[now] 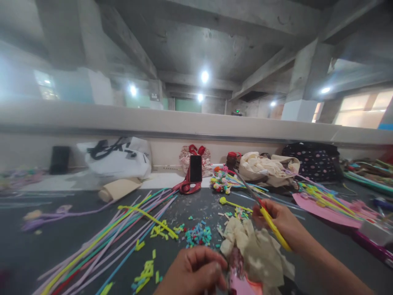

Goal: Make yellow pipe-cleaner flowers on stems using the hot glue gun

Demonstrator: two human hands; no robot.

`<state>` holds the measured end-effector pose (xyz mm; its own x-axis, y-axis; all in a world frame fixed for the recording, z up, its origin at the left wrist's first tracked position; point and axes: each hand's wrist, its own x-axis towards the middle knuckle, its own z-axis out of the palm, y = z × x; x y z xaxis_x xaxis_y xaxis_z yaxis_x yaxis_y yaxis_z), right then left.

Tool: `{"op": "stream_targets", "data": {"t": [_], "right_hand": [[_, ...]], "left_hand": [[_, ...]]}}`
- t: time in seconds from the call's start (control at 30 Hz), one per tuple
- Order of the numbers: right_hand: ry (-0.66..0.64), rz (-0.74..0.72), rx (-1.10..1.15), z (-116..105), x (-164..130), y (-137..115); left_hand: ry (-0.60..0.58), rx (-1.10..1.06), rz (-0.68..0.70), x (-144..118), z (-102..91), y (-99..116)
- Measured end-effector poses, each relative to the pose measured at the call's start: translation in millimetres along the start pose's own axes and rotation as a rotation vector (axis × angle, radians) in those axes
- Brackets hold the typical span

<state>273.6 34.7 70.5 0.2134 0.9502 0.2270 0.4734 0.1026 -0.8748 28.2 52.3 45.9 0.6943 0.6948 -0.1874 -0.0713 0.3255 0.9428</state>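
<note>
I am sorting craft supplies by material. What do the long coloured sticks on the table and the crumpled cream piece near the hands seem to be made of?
The long coloured sticks look like fuzzy pipe cleaners or soft foam strands: thin, matte, slightly bending; blur leaves it open. The crumpled cream piece looks like thin paper or cloth: matte, with soft folds. The right hand grips a yellow-handled tool, seemingly glossy plastic.

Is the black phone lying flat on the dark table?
No, the black phone stands upright, propped against a red-ribboned bundle at the back of the dark table.
</note>
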Motion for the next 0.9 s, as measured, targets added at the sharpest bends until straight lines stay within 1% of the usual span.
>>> {"op": "stream_targets", "data": {"t": [0.07,0.1,0.2,0.27,0.33,0.43,0.53,0.63,0.7,0.77,0.83,0.9], "right_hand": [[-0.03,0.029,0.077,6,-13,-7],[-0.044,0.052,0.125,8,-20,-10],[-0.066,0.135,0.233,12,-42,-14],[-0.08,0.161,0.22,15,-55,-13],[-0.132,0.195,0.163,17,-66,-10],[-0.19,0.228,0.067,21,-76,-3],[-0.222,0.219,0.035,24,-79,0],[-0.159,0.233,0.044,23,-77,-3],[-0.091,0.272,0.021,20,-76,-6],[-0.02,0.281,-0.021,16,-74,-7],[0.054,0.23,-0.084,8,-72,-2],[0.091,0.17,-0.163,-3,-71,7]], "left_hand": [[0.111,-0.006,0.077,-5,-6.6,13],[0.193,-0.027,0.133,-10,-12.5,21],[0.387,-0.152,0.308,-30,-39.1,47],[0.49,-0.242,0.392,-48,-58.3,57],[0.558,-0.275,0.414,-66,-73.0,59],[0.635,-0.198,0.369,-88,-83.4,49],[0.643,-0.083,0.289,-99,-85.5,35],[0.629,0.008,0.251,-98,-83.7,20],[0.617,0.061,0.229,-92,-79.6,11],[0.624,0.101,0.219,-85,-72.9,1],[0.667,0.103,0.237,-80,-65.4,-8],[0.724,0.057,0.261,-77,-60.2,-17]]}}
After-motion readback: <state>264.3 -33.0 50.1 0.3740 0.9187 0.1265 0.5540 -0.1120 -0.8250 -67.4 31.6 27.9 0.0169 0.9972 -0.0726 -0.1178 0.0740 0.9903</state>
